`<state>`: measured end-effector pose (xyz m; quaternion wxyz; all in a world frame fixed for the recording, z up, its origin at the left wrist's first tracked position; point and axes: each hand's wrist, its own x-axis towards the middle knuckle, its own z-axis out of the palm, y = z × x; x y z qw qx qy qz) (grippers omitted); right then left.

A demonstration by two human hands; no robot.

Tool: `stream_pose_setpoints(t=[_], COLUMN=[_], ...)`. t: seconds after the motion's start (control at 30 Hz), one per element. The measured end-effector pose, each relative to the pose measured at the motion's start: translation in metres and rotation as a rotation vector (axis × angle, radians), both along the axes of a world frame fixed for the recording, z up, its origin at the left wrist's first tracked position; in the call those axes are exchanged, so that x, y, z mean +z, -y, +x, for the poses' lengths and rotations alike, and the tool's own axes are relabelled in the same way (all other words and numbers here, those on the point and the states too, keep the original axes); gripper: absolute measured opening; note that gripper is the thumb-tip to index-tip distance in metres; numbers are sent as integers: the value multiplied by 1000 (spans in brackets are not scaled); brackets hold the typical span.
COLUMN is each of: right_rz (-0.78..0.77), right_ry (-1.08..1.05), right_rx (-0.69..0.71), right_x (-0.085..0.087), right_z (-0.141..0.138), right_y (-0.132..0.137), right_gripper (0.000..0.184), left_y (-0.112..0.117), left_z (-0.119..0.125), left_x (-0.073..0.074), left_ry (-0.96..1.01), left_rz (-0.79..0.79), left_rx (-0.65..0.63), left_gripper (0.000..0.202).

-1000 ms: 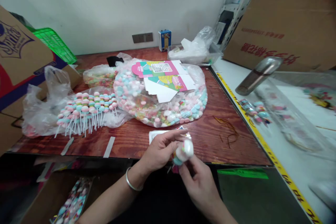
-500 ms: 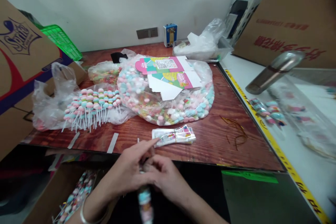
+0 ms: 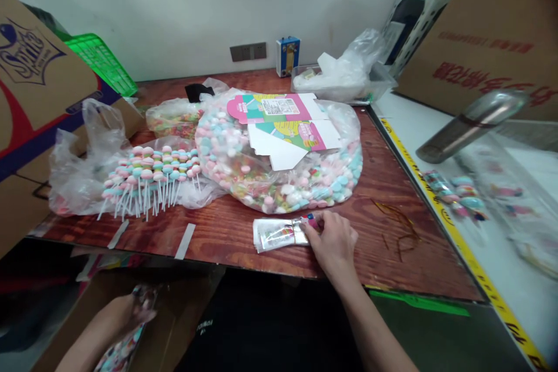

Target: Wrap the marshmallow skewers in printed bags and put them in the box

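My right hand (image 3: pixel 335 244) is on the table, its thumb and fingers closed on the right end of a flat bundle of printed wrappers (image 3: pixel 274 233) tied round the middle. My left hand (image 3: pixel 124 313) is low on the left, inside a cardboard box (image 3: pixel 174 314) below the table edge. Wrapped marshmallow lollipops (image 3: pixel 120 351) lie in that box under the hand. The left fingers are blurred, and whether they hold a lollipop cannot be made out. Unwrapped marshmallow lollipops (image 3: pixel 150 171) lie stacked on a clear bag at the table's left.
A big clear bag of marshmallows (image 3: pixel 322 186) fills the table's middle, with a flattened printed carton (image 3: pixel 292 128) on top. Gold twist ties (image 3: pixel 399 226) lie at right. A metal flask (image 3: pixel 471 128) stands on the white table; a Sprite box (image 3: pixel 39 99) is at left.
Both hands were together around a wrapped marshmallow lollipop at the table edge. They have parted: the left went down-left into the box, the right up-right onto the wrapper bundle.
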<state>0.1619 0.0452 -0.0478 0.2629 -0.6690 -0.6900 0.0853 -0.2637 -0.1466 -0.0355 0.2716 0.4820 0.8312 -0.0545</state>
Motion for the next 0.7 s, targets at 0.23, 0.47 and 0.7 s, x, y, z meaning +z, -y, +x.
stream_pose_setpoints(t=[0.23,0.47,0.7], right_rz=[98,179,171], right_ry=[23,26,77], right_rx=[61,172,146], right_x=[7,4,1], right_z=[-2,-3,-14], right_y=[2,3,-6], right_gripper=[15,22,20], left_y=[-114,-169,-173], left_z=[196,260,257], left_x=[61,6,-7], left_ry=[653,424,475], left_rz=[512,792,799], left_rx=[-622,-686,-609], left_gripper=[18,58,78])
